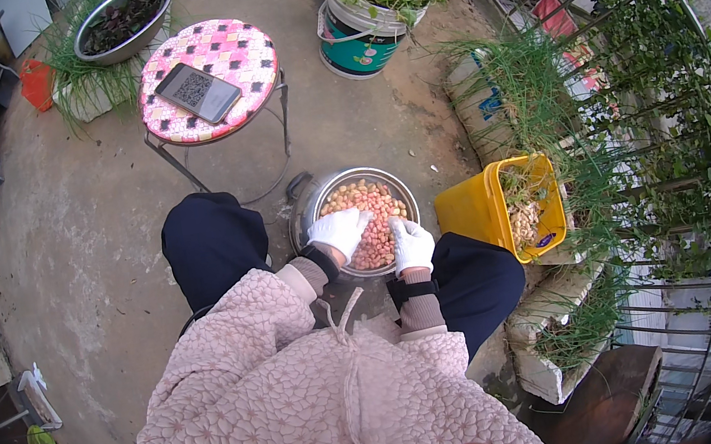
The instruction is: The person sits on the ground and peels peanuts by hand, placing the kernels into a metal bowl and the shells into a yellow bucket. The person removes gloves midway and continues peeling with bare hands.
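Observation:
A round stainless-steel pot (411,195) stands between my knees. In it lie many pinkish shelled peanuts (376,246), with paler, tan ones along its far side. My left hand (342,232), in a white glove, reaches over the left part of the pot, its fingertips pointing inward above the peanuts. At the right rim is my right hand (412,244), also gloved, with thumb and fingers bent close together. Whether either hand pinches a peanut is too small to tell. The pot's near side is partly hidden by my hands and wrists.
A tilted yellow bucket (471,207) by my right knee holds pale shells and plant bits. Ahead stand a round patterned stool (246,46) bearing a smartphone (198,93), and a teal-and-white pail (358,44) of cut greens. Planters (484,115) and a metal railing (650,187) line the right.

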{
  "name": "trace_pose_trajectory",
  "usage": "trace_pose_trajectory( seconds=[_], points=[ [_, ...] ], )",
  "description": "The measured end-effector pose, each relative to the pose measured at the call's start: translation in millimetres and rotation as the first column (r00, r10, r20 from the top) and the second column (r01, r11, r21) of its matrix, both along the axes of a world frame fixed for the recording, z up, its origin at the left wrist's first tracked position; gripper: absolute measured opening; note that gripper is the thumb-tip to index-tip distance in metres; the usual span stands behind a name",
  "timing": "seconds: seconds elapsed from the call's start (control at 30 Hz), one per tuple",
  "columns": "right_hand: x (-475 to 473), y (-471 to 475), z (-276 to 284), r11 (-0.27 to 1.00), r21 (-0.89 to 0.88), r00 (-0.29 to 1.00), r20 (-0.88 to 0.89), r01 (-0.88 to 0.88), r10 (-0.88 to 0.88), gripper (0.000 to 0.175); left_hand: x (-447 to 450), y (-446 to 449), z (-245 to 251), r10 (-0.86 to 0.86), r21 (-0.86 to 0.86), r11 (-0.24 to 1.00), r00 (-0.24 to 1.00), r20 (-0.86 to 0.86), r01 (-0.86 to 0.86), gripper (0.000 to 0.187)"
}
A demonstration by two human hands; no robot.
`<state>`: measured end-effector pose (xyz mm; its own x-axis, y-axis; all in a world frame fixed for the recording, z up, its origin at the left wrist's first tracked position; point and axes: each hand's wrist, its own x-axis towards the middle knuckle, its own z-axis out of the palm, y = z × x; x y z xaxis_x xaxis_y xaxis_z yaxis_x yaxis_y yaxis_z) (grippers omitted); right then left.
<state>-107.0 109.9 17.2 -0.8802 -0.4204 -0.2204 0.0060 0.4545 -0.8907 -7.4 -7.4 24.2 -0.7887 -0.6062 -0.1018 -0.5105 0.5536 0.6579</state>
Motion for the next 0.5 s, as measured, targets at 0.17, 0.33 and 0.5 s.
trace_pose_trajectory(
  seconds=[0.17,0.33,0.5],
  points=[
    [-7,5,7,0.992,-0.075,0.935,0.348,0.100,-0.068,0.024,-3,-3,-12,0.041,0.051,0.998,0.996,-0.079,-0.037,0.043],
    [-2,-3,1,0.927,-0.345,0.837,0.455,-0.147,0.303,0.025,-8,2,-19,-0.066,0.591,0.783,0.970,-0.233,0.196,0.049],
    [-7,-2,-5,0.884,-0.430,0.676,0.707,0.182,0.205,0.016,-8,-7,-8,0.085,0.915,0.403,0.996,-0.032,-0.005,0.051]
  ],
)
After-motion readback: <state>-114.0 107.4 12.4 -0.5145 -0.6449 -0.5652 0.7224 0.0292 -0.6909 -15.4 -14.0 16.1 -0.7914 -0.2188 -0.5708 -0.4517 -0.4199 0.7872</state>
